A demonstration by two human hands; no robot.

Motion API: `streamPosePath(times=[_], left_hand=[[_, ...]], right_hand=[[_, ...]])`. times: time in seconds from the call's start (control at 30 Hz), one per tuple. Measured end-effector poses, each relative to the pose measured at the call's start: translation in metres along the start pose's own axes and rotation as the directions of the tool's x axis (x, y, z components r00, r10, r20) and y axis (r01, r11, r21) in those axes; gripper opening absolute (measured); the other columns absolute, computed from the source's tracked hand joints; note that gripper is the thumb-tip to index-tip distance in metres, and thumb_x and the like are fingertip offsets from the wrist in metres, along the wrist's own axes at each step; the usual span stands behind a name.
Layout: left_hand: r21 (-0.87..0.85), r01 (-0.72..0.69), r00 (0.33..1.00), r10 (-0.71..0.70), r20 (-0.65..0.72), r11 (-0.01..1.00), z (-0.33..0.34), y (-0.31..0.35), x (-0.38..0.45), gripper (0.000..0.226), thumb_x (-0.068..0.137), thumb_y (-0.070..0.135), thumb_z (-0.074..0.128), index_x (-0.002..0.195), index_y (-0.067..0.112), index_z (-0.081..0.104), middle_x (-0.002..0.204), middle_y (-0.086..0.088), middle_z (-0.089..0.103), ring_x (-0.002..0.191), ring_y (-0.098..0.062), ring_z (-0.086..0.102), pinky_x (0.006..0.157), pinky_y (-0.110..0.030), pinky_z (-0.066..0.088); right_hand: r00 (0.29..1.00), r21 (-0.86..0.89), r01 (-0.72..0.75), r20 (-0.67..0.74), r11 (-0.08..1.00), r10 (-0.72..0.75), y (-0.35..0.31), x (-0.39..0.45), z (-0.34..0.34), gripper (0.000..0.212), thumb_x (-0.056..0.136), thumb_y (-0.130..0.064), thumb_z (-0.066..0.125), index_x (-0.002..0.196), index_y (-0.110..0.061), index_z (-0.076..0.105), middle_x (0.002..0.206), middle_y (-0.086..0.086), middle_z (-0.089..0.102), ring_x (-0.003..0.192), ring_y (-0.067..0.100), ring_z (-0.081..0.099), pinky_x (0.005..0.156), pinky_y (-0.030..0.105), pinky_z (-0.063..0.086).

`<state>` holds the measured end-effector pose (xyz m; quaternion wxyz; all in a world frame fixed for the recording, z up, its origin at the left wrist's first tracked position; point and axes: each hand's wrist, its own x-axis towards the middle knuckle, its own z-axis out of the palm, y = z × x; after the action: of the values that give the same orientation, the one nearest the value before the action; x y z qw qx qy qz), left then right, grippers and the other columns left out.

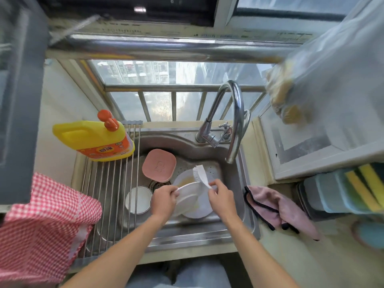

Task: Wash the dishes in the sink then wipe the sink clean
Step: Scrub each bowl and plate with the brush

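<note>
Left hand (164, 199) grips white plate (188, 194) by rim, tilted over sink (245, 183) so I can scrub. Right hand (221, 196) pinches white dish brush (200, 175) handle (bristles far side). Pink square plate (159, 165), bowl (138, 199) wait at left.

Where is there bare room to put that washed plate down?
The roll-up rack is bare between the detergent jug and checked cloth. The sink basin is crowded: pink lid, small bowl, plates.
</note>
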<state>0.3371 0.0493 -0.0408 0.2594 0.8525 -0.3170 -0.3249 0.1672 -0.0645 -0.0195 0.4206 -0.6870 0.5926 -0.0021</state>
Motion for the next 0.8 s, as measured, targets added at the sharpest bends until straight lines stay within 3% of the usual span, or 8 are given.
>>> streamPosePath(times=[0.17,0.27,0.4,0.57,0.7,0.8], left_hand=[[-0.072,0.173,0.985,-0.173,0.016,0.982,0.005,0.003,0.002,0.015,0.092,0.019,0.066,0.082,0.021,0.077,0.076,0.010,0.071,0.081,-0.016,0.063,0.066,-0.030,0.043],[-0.151,0.305,0.952,-0.307,0.008,0.940,0.008,0.007,0.003,0.018,0.091,0.018,0.064,0.077,0.017,0.075,0.071,0.000,0.070,0.077,-0.021,0.061,0.061,-0.029,0.041],[-0.276,0.433,0.898,-0.437,0.050,0.858,0.017,0.008,0.009,0.013,0.087,0.017,0.063,0.082,0.010,0.073,0.080,-0.010,0.072,0.070,-0.019,0.055,0.068,-0.038,0.052],[-0.334,0.467,0.881,-0.462,0.100,0.819,0.031,0.018,0.014,0.020,0.085,0.010,0.061,0.077,0.018,0.077,0.066,0.008,0.069,0.066,-0.012,0.056,0.062,-0.027,0.041],[-0.341,0.526,0.840,-0.538,0.068,0.779,0.038,0.011,0.017,0.017,0.088,0.014,0.060,0.076,0.010,0.071,0.065,0.007,0.063,0.067,-0.018,0.051,0.060,-0.028,0.036],[-0.353,0.544,0.830,-0.550,0.093,0.761,0.038,0.005,0.019,0.019,0.090,0.013,0.059,0.079,0.020,0.073,0.073,0.008,0.068,0.071,-0.015,0.056,0.062,-0.026,0.040]], right_hand=[[0.994,0.054,0.102,-0.036,0.993,-0.100,-0.003,-0.014,0.008,0.020,0.095,-0.019,0.046,0.104,-0.030,0.061,0.064,-0.001,0.059,0.059,0.017,0.056,0.057,0.041,0.047],[0.985,0.054,0.170,0.021,0.984,-0.172,-0.003,-0.019,0.009,0.020,0.095,-0.017,0.049,0.103,-0.029,0.062,0.060,-0.008,0.052,0.056,0.009,0.049,0.051,0.022,0.037],[0.972,0.037,0.160,0.171,0.986,-0.164,0.001,-0.011,0.011,0.019,0.096,-0.018,0.048,0.105,-0.027,0.063,0.064,-0.010,0.051,0.060,0.006,0.048,0.051,0.017,0.033],[0.991,0.053,-0.012,0.132,0.999,0.005,0.005,0.033,0.011,0.019,0.096,-0.016,0.047,0.100,-0.022,0.064,0.072,-0.002,0.061,0.074,0.022,0.058,0.066,0.040,0.048],[0.935,-0.004,0.234,0.276,0.972,-0.224,0.009,0.026,0.019,0.019,0.095,-0.024,0.051,0.104,-0.024,0.068,0.071,-0.006,0.061,0.070,0.018,0.055,0.065,0.034,0.041],[0.908,-0.054,0.318,0.304,0.946,-0.288,0.020,0.029,0.029,0.023,0.095,-0.036,0.048,0.102,-0.025,0.067,0.077,0.002,0.066,0.075,0.024,0.060,0.066,0.035,0.046]])
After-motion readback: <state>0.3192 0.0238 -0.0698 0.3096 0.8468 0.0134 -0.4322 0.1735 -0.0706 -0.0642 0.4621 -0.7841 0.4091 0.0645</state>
